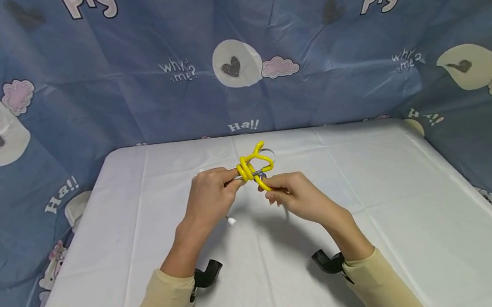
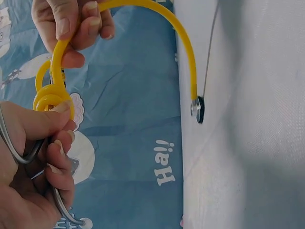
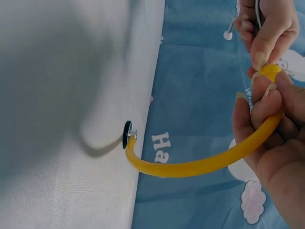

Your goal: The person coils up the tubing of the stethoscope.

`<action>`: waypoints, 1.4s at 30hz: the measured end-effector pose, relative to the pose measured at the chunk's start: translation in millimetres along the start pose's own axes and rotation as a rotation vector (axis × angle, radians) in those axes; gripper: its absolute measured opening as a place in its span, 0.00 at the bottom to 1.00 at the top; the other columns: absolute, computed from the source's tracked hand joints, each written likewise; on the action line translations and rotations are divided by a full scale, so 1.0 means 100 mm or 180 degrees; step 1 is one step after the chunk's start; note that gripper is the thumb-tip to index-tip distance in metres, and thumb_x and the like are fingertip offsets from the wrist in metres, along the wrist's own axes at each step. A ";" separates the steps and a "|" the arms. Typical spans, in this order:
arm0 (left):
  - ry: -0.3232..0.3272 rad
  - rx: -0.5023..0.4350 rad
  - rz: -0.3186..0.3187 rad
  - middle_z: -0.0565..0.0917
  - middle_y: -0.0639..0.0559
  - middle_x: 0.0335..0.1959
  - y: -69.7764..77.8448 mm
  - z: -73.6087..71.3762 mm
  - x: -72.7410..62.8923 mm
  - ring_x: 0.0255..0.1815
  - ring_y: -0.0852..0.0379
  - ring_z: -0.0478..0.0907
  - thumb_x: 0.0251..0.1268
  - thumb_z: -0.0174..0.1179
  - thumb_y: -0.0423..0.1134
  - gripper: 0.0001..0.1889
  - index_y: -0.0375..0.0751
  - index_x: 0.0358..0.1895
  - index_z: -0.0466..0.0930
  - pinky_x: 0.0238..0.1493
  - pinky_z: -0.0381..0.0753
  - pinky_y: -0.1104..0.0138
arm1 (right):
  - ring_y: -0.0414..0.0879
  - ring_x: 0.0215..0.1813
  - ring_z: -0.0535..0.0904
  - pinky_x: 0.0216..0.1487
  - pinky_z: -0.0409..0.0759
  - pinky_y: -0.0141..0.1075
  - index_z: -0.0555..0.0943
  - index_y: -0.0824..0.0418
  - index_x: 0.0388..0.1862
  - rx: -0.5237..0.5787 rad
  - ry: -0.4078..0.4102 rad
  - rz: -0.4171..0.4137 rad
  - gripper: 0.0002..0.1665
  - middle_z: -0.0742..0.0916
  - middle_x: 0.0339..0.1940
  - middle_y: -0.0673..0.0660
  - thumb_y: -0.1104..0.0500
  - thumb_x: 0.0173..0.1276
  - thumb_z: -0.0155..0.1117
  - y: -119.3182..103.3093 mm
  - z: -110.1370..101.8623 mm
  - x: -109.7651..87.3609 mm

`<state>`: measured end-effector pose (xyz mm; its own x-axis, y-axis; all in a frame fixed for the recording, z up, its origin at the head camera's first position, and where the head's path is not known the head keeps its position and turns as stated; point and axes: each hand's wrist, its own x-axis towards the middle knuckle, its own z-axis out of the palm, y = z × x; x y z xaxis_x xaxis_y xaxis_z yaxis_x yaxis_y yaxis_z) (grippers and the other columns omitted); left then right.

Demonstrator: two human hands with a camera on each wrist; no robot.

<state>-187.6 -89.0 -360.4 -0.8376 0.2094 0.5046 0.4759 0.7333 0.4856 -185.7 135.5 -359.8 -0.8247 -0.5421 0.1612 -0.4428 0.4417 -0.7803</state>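
Note:
A stethoscope with yellow tubing [image 1: 245, 169] is held up over the table, its tube wound into a tight coil with a loop beyond. My left hand [image 1: 208, 195] grips the metal ear tubes [image 2: 60, 205] and pinches the coil with thumb and fingers. One white ear tip [image 1: 231, 221] pokes out below that hand. To the right, my right hand [image 1: 301, 197] pinches the tube close to the coil. From its fingers the free length of tube [image 3: 190, 168] curves away to the chest piece [image 2: 199, 110], a dark-rimmed disc seen against the white cloth.
A white cloth [image 1: 153, 298] with fold creases covers the table. Behind it hangs a blue printed curtain [image 1: 335, 91]. Black wrist mounts [image 1: 207, 273] sit at both sleeve cuffs.

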 end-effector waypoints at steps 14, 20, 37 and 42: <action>-0.0306 0.0318 -0.0340 0.87 0.52 0.27 0.08 -0.04 0.00 0.20 0.59 0.73 0.62 0.69 0.41 0.09 0.46 0.44 0.91 0.23 0.69 0.68 | 0.42 0.28 0.75 0.29 0.75 0.31 0.80 0.57 0.32 -0.0453 -0.0324 -0.0133 0.07 0.80 0.26 0.48 0.67 0.69 0.63 -0.14 -0.10 -0.09; -0.0563 0.0374 -0.0619 0.90 0.51 0.38 0.08 -0.03 -0.01 0.26 0.58 0.78 0.64 0.67 0.42 0.08 0.47 0.43 0.91 0.27 0.73 0.66 | 0.42 0.32 0.76 0.33 0.78 0.31 0.85 0.55 0.42 -0.0377 -0.0480 -0.0095 0.08 0.83 0.30 0.48 0.66 0.68 0.66 -0.18 -0.16 -0.11; -0.1381 0.0133 -0.0024 0.89 0.57 0.36 0.14 0.11 -0.06 0.26 0.65 0.75 0.64 0.68 0.42 0.08 0.52 0.45 0.90 0.30 0.76 0.70 | 0.39 0.28 0.72 0.29 0.73 0.31 0.88 0.56 0.38 -0.0530 0.0543 -0.0533 0.06 0.85 0.30 0.49 0.65 0.66 0.67 -0.11 -0.30 -0.12; -0.1522 0.0072 0.0362 0.81 0.62 0.24 0.15 0.12 -0.06 0.22 0.65 0.69 0.64 0.67 0.41 0.05 0.52 0.30 0.86 0.26 0.71 0.72 | 0.39 0.28 0.71 0.30 0.72 0.30 0.88 0.56 0.35 -0.0513 0.0810 -0.0615 0.03 0.83 0.27 0.49 0.63 0.64 0.69 -0.05 -0.30 -0.11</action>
<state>-178.7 -71.2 -364.4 -0.8125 0.5586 0.1668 0.5700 0.7013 0.4280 -185.0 160.6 -339.0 -0.7726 -0.4400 0.4576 -0.6321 0.4667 -0.6186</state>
